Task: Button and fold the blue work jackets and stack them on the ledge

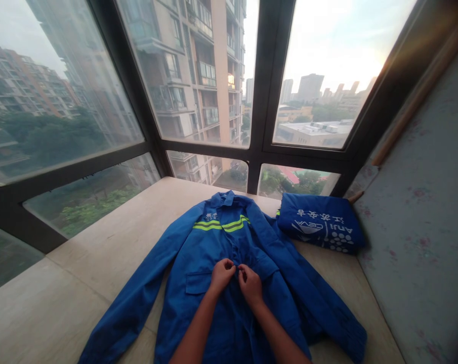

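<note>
Blue cloth jacket [217,253], laid front up on pale window ledge [99,268], collar [225,198] pointing away toward the windows [206,101], lower end toward the camera. Long axis running nearly straight out from the camera to the glass. Sleeves [145,283] angled outward and back, one to the lower left of the view, one to the lower right. Across the chest, yellow-green stripes [206,222] with grey between, split by the front opening. Just above, on the left half as seen, small white logo [212,215] with lettering too small to read.

At the front opening, below the stripes, left hand [223,274] pinched on the cloth edge, right hand [250,284] likewise, fingertips close together; impossible to tell about any button between. Beside the left hand, flap pocket [197,283].

Toward the far right, next to patterned wall [422,242], folded blue garment [320,221] with white print upside down to the camera: "Anji", "CEVA", "江苏安吉", plus dot cluster and triangular mark.
</note>
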Demonstrator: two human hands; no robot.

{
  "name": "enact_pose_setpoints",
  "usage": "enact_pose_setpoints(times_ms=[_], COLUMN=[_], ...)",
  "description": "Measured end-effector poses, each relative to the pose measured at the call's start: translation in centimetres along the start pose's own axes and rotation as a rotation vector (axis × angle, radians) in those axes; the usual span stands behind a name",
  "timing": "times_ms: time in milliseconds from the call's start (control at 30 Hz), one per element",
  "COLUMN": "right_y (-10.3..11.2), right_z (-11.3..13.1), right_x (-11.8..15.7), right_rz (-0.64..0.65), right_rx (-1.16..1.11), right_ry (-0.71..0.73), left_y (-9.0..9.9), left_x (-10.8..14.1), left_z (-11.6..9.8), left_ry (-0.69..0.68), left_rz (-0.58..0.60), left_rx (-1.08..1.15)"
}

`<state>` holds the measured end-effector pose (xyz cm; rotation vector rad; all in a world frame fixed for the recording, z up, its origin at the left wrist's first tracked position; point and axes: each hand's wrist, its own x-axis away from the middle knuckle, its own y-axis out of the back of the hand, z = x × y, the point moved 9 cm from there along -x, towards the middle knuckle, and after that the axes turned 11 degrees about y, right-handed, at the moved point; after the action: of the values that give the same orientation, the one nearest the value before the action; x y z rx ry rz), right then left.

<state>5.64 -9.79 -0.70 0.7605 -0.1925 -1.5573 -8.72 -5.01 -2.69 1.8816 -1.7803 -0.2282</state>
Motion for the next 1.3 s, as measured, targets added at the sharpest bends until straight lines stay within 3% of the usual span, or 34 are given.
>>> enact_pose_setpoints(times_ms=[333, 667, 933, 1300], right_y=[-0.5, -1.9, -0.7, -0.1], right_z=[-0.5, 1.2, 1.1, 1.9], right_x=[-1.6, -4.1, -3.0, -2.2], right_rz=[0.176, 0.463, 0.387, 0.357], right_rx=[0.184, 0.432, 0.449, 0.412], right_ry=[-0.071, 0.131, 0.2, 0.431], left_y=[0.3, 0.8, 0.9, 1.3], left_x=[1.1, 2.4, 2.4, 1.9], left_z=[0.0, -0.5, -0.7, 0.2], left_ry=[-0.022, -0.035, -0.077, -0.052], left_rz=[-0.051, -0.085, -0.055, -0.062], left_rx=[-0.008, -0.001, 0.132, 0.22])
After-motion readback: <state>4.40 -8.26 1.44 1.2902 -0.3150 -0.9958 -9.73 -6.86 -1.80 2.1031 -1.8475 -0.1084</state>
